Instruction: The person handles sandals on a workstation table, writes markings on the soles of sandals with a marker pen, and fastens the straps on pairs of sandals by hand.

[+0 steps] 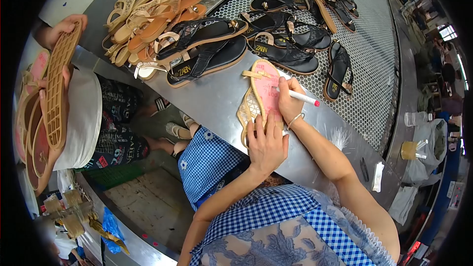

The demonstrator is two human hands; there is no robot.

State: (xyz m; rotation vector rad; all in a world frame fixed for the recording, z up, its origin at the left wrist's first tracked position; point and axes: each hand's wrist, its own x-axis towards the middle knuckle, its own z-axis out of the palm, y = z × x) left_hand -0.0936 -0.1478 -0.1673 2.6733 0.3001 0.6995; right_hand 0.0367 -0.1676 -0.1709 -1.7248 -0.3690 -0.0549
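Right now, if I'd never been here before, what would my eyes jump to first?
Probably the bright pink insole in the middle: the right hand holds a white pen with a red end over it, and the left hand rests on that sandal's lower part. Just beyond, shiny black sandals crowd the metal table. At the far left, another person's hand holds up a tan sole with a grid pattern.

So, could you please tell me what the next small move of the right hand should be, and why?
Probably a short, light stroke of the pen on the pink sole: the right hand holds the pen with its writing end at the sole, red marks show there, and the left hand rests on the sandal, seemingly steadying it.
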